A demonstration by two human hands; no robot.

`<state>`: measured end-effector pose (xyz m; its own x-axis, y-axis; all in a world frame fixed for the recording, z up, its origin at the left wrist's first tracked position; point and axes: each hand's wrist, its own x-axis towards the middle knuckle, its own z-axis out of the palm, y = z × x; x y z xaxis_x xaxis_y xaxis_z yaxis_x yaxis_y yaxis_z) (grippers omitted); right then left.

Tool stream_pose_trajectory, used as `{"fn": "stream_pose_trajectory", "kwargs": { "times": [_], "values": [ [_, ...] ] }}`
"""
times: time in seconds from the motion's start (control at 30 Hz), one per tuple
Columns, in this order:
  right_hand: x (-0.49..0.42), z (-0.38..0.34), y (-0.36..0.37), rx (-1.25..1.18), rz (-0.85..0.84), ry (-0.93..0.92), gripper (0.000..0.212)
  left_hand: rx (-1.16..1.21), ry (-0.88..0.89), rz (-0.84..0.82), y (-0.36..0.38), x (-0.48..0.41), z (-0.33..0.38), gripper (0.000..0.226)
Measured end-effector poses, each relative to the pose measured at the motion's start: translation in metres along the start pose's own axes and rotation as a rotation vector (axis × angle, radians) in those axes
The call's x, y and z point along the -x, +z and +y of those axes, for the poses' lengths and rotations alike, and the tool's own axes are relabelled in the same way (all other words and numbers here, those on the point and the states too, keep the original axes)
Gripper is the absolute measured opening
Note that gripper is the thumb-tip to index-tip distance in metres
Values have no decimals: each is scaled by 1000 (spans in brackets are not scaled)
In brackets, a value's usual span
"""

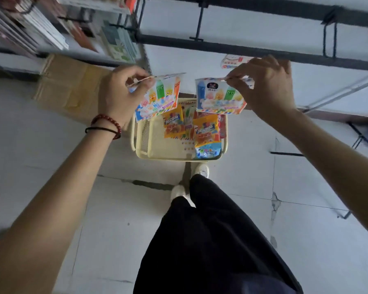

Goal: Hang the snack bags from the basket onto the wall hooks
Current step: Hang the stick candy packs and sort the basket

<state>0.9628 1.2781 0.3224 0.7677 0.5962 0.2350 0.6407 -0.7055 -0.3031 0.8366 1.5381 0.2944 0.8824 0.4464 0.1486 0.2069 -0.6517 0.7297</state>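
My left hand (pixel 119 96) pinches the top edge of a white snack bag (pixel 159 98) printed with colourful crayon figures. My right hand (pixel 263 85) pinches the top of a second, matching snack bag (pixel 219 98). Both bags hang above a cream basket (pixel 157 149) on the floor, which holds several orange and blue snack bags (pixel 206 128). Black wall hooks (pixel 198 24) stick out from dark rails (pixel 242 49) on the white wall above my hands. Another bag (pixel 232 60) hangs on the wall just behind my right hand.
A cardboard box (pixel 68 85) lies on the floor left of the basket. Hanging packaged goods (pixel 115 43) fill the rack at upper left. More hooks (pixel 329 39) stand at upper right. My legs and white shoes (pixel 200 170) are just below the basket.
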Motion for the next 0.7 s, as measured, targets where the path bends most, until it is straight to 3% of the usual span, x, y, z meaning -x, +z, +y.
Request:
{"fn": "stream_pose_trajectory", "kwargs": {
  "times": [0.23,0.4,0.7],
  "values": [
    [43,-3,-100,12,178,89,19,5,250,15,-29,-11,100,21],
    [29,3,-186,-3,330,51,19,-36,446,150,-55,-39,189,25],
    [-27,19,-290,-1,424,-130,17,29,469,387,-79,-75,299,19]
  ]
}}
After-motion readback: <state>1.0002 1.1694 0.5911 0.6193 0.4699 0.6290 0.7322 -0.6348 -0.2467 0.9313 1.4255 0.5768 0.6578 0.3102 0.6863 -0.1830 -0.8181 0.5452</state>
